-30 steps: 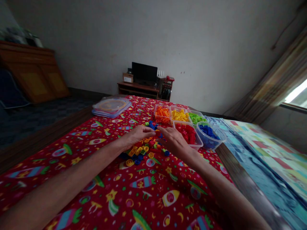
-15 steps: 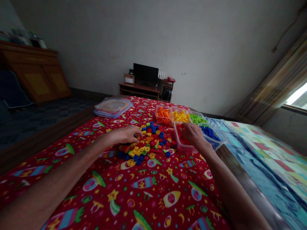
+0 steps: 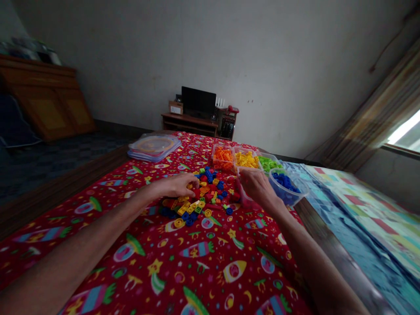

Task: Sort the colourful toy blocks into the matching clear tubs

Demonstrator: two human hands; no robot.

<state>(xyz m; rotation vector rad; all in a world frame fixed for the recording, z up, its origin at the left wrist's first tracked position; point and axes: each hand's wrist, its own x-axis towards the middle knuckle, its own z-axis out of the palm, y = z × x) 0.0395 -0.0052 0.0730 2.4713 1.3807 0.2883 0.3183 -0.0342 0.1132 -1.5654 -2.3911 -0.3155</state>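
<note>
On the patterned red cloth lies a mixed pile of toy building blocks (image 3: 188, 208) in red, yellow, blue, green and orange. At its upper left side, my left hand (image 3: 182, 184) has its fingers curled, with a red building block (image 3: 196, 192) at the fingertips. My right hand (image 3: 254, 181) is over the clear container of red blocks (image 3: 247, 200), near its left part, and covers most of it. The fingers of that hand are bent down and mostly hidden, so what they hold does not show.
Behind the red container stand containers of orange blocks (image 3: 223, 156), yellow blocks (image 3: 246, 161) and green blocks (image 3: 269, 164). A round tub of blue blocks (image 3: 286, 183) is to the right. Stacked clear lids (image 3: 154, 148) lie at the far left of the cloth (image 3: 131, 273).
My right hand has shifted left over the red container, uncovering more of the blue tub. My left hand has moved slightly right, and a red block now shows at its fingertips.
</note>
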